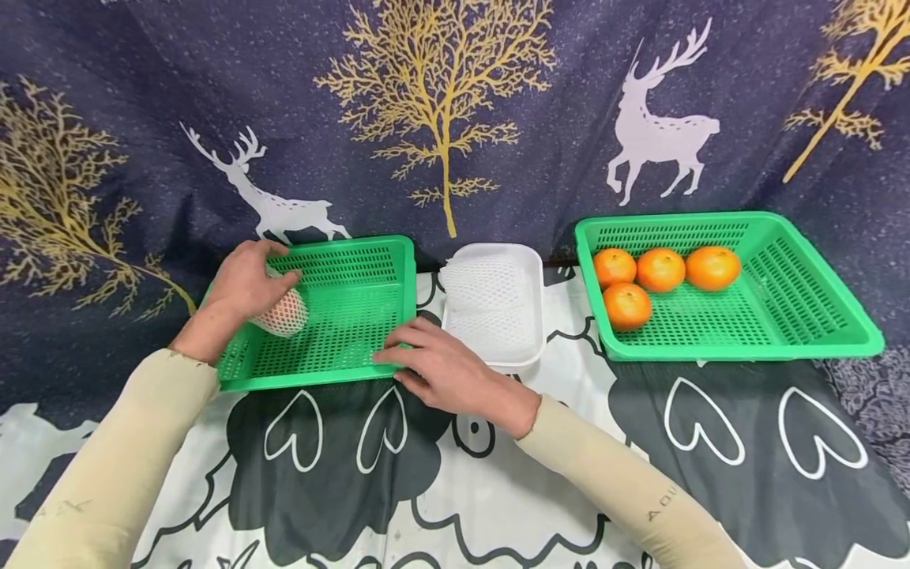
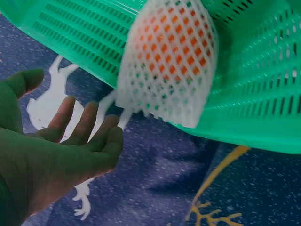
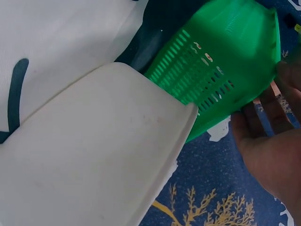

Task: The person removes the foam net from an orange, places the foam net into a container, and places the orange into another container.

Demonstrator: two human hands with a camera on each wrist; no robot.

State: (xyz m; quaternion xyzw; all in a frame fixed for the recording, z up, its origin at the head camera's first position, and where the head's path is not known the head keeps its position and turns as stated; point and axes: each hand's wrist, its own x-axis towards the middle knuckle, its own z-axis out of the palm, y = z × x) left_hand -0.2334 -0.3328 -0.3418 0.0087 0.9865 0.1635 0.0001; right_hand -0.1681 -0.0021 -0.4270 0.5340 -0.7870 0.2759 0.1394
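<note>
An orange in a white foam net sleeve (image 1: 287,314) lies at the left end of the left green basket (image 1: 355,304). My left hand (image 1: 249,280) is over that end of the basket, close to the netted orange. In the left wrist view the fingers of this hand (image 2: 75,132) are spread loosely, with a gap between them and the sleeve (image 2: 169,61). My right hand (image 1: 451,367) rests at the basket's front right corner, its fingertips by the rim. The right wrist view shows its loosely bent fingers beside the green basket wall (image 3: 221,66).
A white tray (image 1: 535,316) with white foam net sleeves (image 1: 483,284) stands between the baskets. The right green basket (image 1: 782,316) holds several bare oranges (image 1: 661,270) at its left end. A dark cloth with deer and trees (image 1: 498,182) hangs behind; a patterned cloth (image 1: 512,490) covers the table.
</note>
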